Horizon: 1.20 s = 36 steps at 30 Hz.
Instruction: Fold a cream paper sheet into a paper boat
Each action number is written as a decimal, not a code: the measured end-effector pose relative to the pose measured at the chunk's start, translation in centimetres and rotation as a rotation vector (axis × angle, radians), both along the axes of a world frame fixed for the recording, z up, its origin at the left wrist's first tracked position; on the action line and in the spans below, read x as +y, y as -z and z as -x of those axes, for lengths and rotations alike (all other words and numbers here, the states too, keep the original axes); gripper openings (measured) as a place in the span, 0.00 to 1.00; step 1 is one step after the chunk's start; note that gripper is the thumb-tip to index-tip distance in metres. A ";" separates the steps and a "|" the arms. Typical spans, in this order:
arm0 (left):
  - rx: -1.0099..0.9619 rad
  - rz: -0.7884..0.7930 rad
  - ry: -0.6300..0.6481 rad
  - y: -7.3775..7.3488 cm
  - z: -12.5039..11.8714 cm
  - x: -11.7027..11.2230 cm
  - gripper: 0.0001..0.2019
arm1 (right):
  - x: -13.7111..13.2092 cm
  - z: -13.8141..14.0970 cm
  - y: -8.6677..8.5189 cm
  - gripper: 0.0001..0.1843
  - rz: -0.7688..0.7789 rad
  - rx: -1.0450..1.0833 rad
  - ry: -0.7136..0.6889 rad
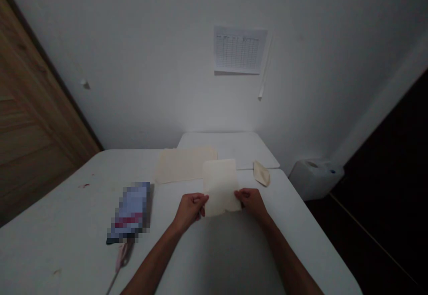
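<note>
Between my two hands is a cream sheet of paper (221, 183), roughly rectangular, with an uneven lower edge. My left hand (191, 209) pinches its lower left edge between thumb and fingers. On the opposite side, my right hand (251, 200) is closed on the lower right edge. Behind the held sheet lies a larger stack of cream paper (182, 165) on the table, partly covered by the held sheet. A small folded piece of cream paper (261, 173) rests just beyond my right hand.
A white table (80, 223) stands against the wall, with another white surface (234, 143) behind it. A blurred-out blue item (132, 210) and a pink-handled object (122, 255) lie on the left. A printed sheet (240, 50) hangs on the wall. A white container (314, 179) stands right of the table.
</note>
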State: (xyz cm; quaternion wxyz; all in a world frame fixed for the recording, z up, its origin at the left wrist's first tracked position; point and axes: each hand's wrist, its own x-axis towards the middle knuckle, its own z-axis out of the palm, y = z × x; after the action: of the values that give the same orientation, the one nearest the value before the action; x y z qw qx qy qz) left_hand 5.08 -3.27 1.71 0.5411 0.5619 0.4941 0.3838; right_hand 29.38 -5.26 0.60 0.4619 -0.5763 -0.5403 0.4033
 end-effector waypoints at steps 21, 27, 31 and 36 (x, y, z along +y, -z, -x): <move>0.011 0.013 -0.064 -0.4 0.5 0.1 0.20 | -0.2 0.0 0.1 0.24 0.067 0.007 -0.083; 0.007 0.011 -0.080 -0.6 0.3 0.0 0.20 | -0.2 0.1 0.1 0.25 0.071 0.020 -0.063; -0.008 0.004 -0.095 -0.6 0.5 0.1 0.21 | -0.4 0.2 0.1 0.27 0.106 0.038 -0.117; -0.018 0.004 -0.091 -0.6 0.4 0.2 0.21 | -0.4 0.1 0.1 0.28 0.117 0.059 -0.112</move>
State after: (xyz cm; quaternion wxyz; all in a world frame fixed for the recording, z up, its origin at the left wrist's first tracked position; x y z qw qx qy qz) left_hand 4.67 -3.07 2.29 0.5288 0.5343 0.5148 0.4121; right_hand 29.24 -5.62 0.47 0.4200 -0.5591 -0.5331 0.4763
